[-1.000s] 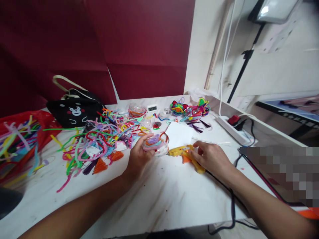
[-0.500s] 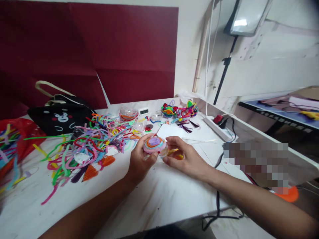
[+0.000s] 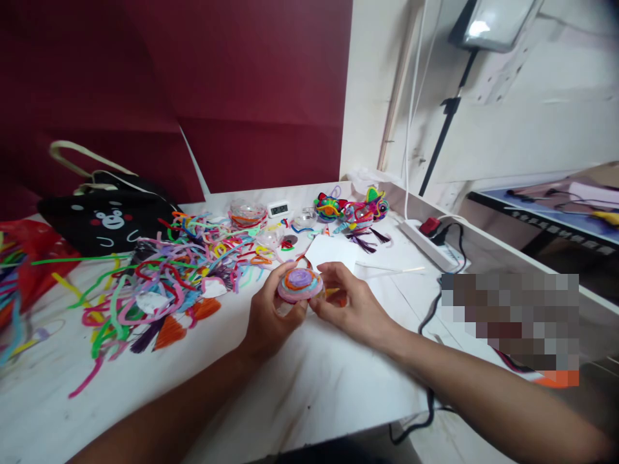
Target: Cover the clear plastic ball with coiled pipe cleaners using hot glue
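My left hand (image 3: 273, 312) is closed round the left side of a rounded piece (image 3: 300, 283) covered in coiled pipe cleaners, purple in the middle with orange, light blue and pink rings. On its right side, the thumb and fingers of my right hand (image 3: 351, 299) are curled in and grip the edge. A bit of yellow-orange shows between the right fingers; what it belongs to is mostly hidden. Just behind the hands lies a white sheet (image 3: 333, 251). Loose pipe cleaners (image 3: 193, 258) in many colours are heaped to the left, with orange tassels (image 3: 169, 332) at the near edge.
Clear plastic bowl shapes (image 3: 246, 212), a small digital clock (image 3: 279, 209) and colourful pipe-cleaner figures (image 3: 360, 209) stand at the back. A black bag (image 3: 111, 219) and red plastic bag (image 3: 43, 258) are at left. A power strip (image 3: 430, 245) with cables runs along the right edge.
The camera view has shifted slightly. My right fingers sit closer against the coiled piece, and its clear part at the right shows less. The left hand keeps its hold.
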The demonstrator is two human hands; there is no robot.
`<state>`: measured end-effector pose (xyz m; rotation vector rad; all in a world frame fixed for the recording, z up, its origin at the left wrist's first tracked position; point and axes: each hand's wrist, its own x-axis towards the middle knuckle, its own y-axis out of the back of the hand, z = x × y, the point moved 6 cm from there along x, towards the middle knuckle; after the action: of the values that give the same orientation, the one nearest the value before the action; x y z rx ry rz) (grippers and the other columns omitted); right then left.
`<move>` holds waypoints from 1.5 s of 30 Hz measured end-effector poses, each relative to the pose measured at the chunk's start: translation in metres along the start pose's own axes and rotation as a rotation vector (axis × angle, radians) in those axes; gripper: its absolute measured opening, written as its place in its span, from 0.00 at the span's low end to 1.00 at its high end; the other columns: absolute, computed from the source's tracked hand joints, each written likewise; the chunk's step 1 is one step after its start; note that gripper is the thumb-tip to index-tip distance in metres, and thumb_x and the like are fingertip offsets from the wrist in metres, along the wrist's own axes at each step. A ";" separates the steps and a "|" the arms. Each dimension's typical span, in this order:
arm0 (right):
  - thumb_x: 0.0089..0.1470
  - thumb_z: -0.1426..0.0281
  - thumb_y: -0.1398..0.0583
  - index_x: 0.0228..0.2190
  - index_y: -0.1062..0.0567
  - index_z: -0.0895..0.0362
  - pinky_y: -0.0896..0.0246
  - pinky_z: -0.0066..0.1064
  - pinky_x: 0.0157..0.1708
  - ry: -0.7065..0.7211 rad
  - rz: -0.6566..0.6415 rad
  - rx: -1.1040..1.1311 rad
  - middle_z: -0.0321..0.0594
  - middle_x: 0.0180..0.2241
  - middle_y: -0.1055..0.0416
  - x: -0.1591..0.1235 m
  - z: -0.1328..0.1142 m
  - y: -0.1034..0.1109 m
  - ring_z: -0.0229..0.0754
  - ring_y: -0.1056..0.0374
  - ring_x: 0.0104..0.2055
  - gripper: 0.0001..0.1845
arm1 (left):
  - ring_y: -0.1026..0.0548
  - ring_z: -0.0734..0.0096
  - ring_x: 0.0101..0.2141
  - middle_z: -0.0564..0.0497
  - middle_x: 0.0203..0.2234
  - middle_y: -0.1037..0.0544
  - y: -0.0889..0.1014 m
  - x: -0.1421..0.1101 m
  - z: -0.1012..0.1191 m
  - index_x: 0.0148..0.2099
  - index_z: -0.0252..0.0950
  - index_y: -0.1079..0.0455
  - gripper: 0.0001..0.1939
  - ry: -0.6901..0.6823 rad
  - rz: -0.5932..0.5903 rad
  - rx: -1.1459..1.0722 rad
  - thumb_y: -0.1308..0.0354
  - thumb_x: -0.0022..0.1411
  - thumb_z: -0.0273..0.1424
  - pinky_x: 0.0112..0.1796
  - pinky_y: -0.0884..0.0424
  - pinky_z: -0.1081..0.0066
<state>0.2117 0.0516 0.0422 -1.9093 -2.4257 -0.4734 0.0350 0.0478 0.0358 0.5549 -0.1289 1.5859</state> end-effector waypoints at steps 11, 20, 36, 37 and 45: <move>0.49 0.65 0.30 0.48 0.31 0.49 0.32 0.38 0.41 -0.038 0.032 0.100 0.37 0.41 0.18 -0.002 0.010 0.000 0.46 0.23 0.44 0.26 | 0.16 0.49 0.56 0.41 0.56 0.15 -0.003 -0.003 -0.002 0.61 0.37 0.26 0.31 0.032 -0.004 0.036 0.31 0.55 0.35 0.59 0.21 0.58; 0.46 0.67 0.30 0.47 0.33 0.49 0.31 0.40 0.45 -0.030 0.034 0.186 0.37 0.40 0.19 -0.002 0.010 -0.001 0.46 0.23 0.44 0.28 | 0.15 0.50 0.50 0.44 0.50 0.13 -0.007 -0.005 -0.001 0.59 0.39 0.24 0.29 0.042 -0.017 0.031 0.32 0.54 0.32 0.54 0.19 0.58; 0.45 0.64 0.28 0.48 0.32 0.50 0.31 0.39 0.45 -0.046 0.034 0.170 0.38 0.41 0.22 -0.002 0.015 0.002 0.47 0.26 0.45 0.29 | 0.15 0.46 0.52 0.44 0.52 0.13 -0.006 -0.003 -0.008 0.59 0.42 0.22 0.27 0.040 -0.069 -0.010 0.31 0.56 0.36 0.55 0.18 0.54; 0.46 0.64 0.28 0.47 0.32 0.50 0.31 0.39 0.45 -0.044 0.034 0.170 0.38 0.41 0.22 -0.002 0.015 0.002 0.46 0.26 0.46 0.29 | 0.16 0.46 0.52 0.45 0.52 0.13 -0.006 -0.003 -0.009 0.59 0.43 0.22 0.27 0.035 -0.068 -0.016 0.31 0.56 0.36 0.55 0.18 0.54; 0.45 0.66 0.28 0.47 0.32 0.49 0.31 0.39 0.46 -0.046 0.024 0.175 0.37 0.41 0.22 -0.003 0.015 0.002 0.45 0.26 0.44 0.29 | 0.15 0.46 0.51 0.44 0.52 0.13 -0.008 -0.005 -0.010 0.60 0.42 0.22 0.27 0.046 -0.068 -0.008 0.29 0.58 0.39 0.55 0.17 0.54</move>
<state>0.2173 0.0526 0.0278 -1.8940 -2.3793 -0.2106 0.0401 0.0479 0.0231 0.5112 -0.0809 1.5301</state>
